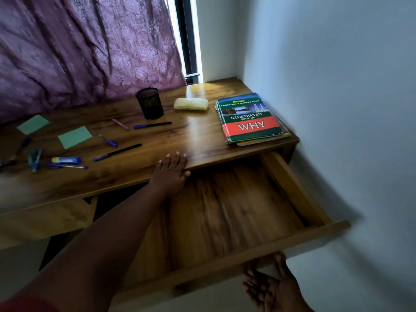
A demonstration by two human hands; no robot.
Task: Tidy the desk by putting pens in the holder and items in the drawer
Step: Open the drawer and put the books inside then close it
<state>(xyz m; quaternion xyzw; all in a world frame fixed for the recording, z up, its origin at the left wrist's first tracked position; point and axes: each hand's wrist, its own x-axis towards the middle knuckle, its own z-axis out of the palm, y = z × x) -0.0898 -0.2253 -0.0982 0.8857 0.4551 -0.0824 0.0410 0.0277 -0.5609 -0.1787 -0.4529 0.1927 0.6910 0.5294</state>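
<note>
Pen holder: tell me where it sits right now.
In the head view, the black mesh pen holder stands upright at the desk's back, near the purple curtain, left of the yellow sponge.

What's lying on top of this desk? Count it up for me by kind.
Pens: 5
Green paper notes: 2
Pen holder: 1
Glue stick: 1
Pale yellow case: 1
Book stack: 1
Blurred tools at far left: 2
Total: 13
</note>
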